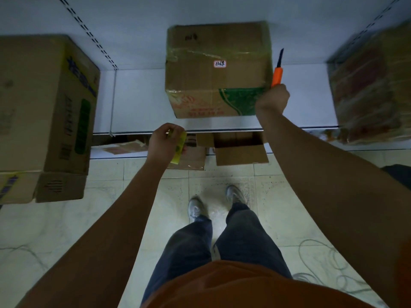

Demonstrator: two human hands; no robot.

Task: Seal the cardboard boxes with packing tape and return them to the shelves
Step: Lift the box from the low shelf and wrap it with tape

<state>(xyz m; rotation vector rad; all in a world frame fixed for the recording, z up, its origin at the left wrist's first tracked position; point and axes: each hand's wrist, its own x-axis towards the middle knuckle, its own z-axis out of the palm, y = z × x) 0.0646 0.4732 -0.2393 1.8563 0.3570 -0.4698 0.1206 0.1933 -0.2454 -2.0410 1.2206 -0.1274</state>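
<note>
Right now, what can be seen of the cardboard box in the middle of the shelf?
The middle box is brown cardboard, closed, sitting squarely on the white shelf. Clear, wrinkled tape runs across its top seam and down the sides. A small white label with handwriting sits on top; the front face carries red print and a green patch. The right hand, gripping an orange knife blade up, is at its front right corner; contact cannot be told.

Dim room, light low and bluish. White metal shelving unit (138, 101) with a white back panel (133, 21) and slotted black-punched uprights (89, 32). Lower white shelf (124, 154) under its front edge. Pale square-tiled floor (273, 196), speckled with dark spots. Grey cable loops (322, 263) lie near floor's right side.
</note>
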